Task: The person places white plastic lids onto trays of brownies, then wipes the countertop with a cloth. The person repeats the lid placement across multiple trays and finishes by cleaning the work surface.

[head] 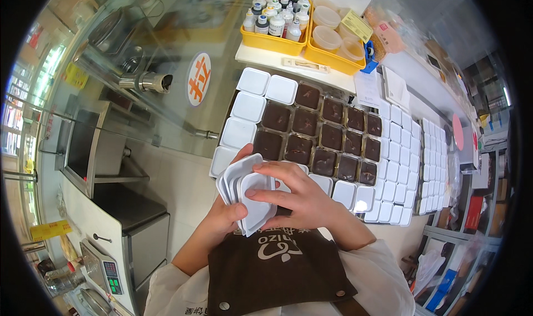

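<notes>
A small stack of white square lids is held in front of my apron. My left hand grips the stack from the left and below, its thumb on the near side. My right hand rests its fingers on the front lid, spread across its face. Beyond my hands, square clear containers filled with dark brown content stand in rows. White lids cover the containers along the left and near sides, and many more lidded containers stand to the right.
Yellow baskets with dropper bottles and round clear tubs stand on a white ledge at the back. A glass door with a metal handle is at the left. Below it sits a digital scale. Shelving stands at the right.
</notes>
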Demonstrator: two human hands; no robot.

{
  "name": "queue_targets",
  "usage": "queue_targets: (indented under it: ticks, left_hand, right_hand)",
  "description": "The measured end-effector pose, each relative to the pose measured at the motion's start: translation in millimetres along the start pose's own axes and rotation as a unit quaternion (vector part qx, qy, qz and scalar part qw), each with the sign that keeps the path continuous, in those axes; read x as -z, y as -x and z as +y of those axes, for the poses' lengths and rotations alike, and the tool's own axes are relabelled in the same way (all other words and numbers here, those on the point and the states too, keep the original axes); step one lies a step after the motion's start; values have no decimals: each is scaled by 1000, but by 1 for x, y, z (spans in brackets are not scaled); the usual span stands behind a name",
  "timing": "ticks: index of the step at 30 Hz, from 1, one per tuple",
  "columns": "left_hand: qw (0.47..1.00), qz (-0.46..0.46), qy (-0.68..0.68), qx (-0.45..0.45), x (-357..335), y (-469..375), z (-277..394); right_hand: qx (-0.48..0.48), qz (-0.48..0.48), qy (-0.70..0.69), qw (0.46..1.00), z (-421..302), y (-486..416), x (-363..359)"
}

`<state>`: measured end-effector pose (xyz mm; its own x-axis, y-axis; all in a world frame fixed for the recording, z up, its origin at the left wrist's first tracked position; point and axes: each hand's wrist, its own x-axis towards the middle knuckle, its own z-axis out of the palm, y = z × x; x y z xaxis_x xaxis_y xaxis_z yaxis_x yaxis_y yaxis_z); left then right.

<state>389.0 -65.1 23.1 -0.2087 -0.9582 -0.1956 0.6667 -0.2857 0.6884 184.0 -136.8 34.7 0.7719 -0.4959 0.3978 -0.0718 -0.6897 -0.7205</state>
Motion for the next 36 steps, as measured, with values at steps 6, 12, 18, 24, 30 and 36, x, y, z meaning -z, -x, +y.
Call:
queue_targets:
  ticks: [6, 12, 18, 24, 30, 36]
  left_hand:
    - [998, 16, 60, -22, 6, 4, -6]
    - [995, 62, 74, -18, 13, 11, -1]
    - [989, 92, 92, -68, 14, 12, -4]
    - [989, 106, 66, -74, 22, 17, -1]
    - [994, 89, 56, -38, 8, 16, -9]
    - [995, 62, 59, -41, 1, 16, -5]
  right_hand:
    - [8, -3, 20, 1000, 1, -11, -1]
    - [5, -3, -26, 1000, 8, -17, -3]
    - [-8, 10, -248, 969, 23, -12, -1]
    - [-52, 8, -349, 936, 28, -12, 2]
    - [-48, -12, -192, 980, 20, -20, -7]
    - [-35, -13, -144, 989, 17, -19, -10]
